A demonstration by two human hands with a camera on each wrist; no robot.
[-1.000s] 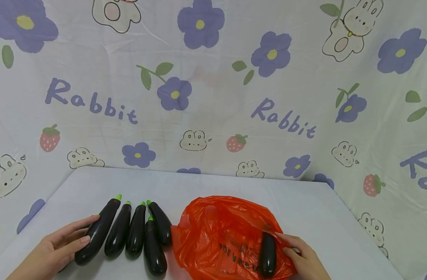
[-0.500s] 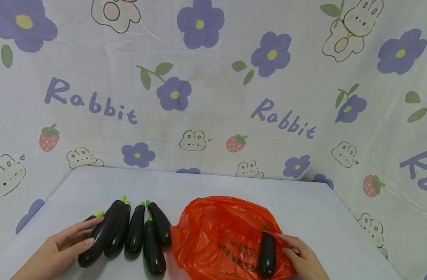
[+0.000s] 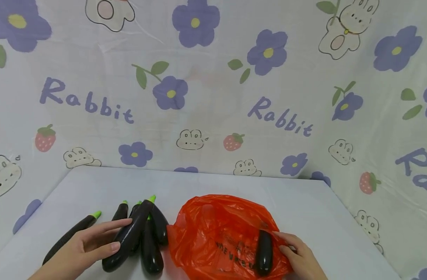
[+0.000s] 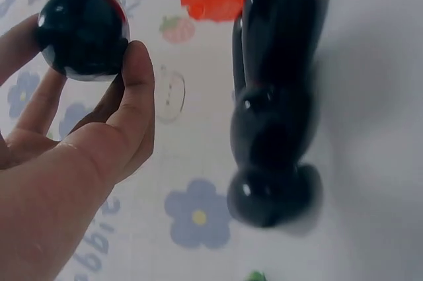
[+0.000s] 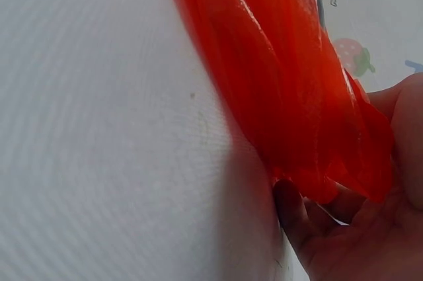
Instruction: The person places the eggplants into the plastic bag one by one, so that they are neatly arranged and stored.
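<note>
My left hand (image 3: 91, 247) grips a long dark eggplant (image 3: 129, 237) between thumb and fingers, raised over a row of eggplants in the head view. The left wrist view shows the round end of this eggplant (image 4: 86, 33) between the fingertips, apart from the others. At the right, my right hand (image 3: 301, 252) pinches the edge of a red plastic bag (image 3: 206, 233). One eggplant (image 3: 264, 252) lies in the bag's opening. In the right wrist view the bag's gathered edge (image 5: 291, 96) runs between thumb and fingers.
Several eggplants (image 3: 151, 252) lie side by side left of the bag, partly covered by the held one. Another eggplant (image 3: 71, 233) lies farther left, behind the left hand. The white table (image 3: 294, 198) meets a patterned cloth (image 3: 213, 97) at the back.
My left hand has lifted its eggplant and carried it right, over the row. The far-left eggplant has come into fuller view. My right hand keeps its hold on the bag.
</note>
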